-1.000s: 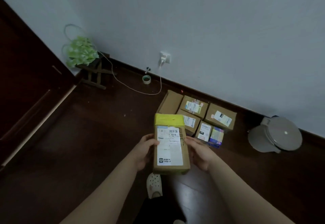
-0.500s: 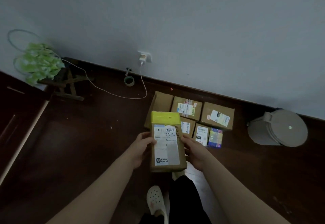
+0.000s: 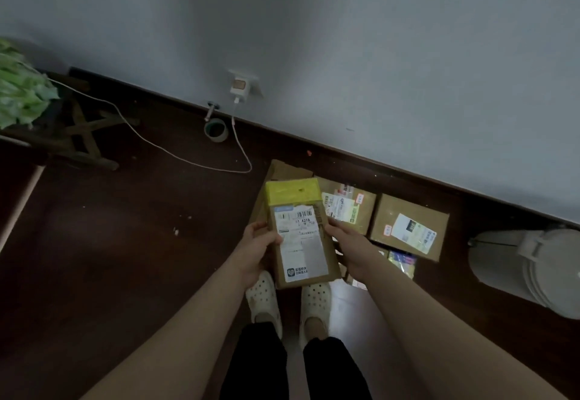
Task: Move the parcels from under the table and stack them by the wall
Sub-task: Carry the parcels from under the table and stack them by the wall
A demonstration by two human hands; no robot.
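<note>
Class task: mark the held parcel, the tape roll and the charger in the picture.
Held parcel (image 3: 303, 244): head view, on its white label.
Tape roll (image 3: 216, 137): head view, on its near outer wall.
Charger (image 3: 239, 85): head view, on its front face.

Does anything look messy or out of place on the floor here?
A white cable trails loose across the floor from the wall charger, and pale scraps dot it left of the held parcel.

Lidded bin (image 3: 533, 271) right; tape roll (image 3: 216, 129), charger (image 3: 239, 86) by wall.
</note>
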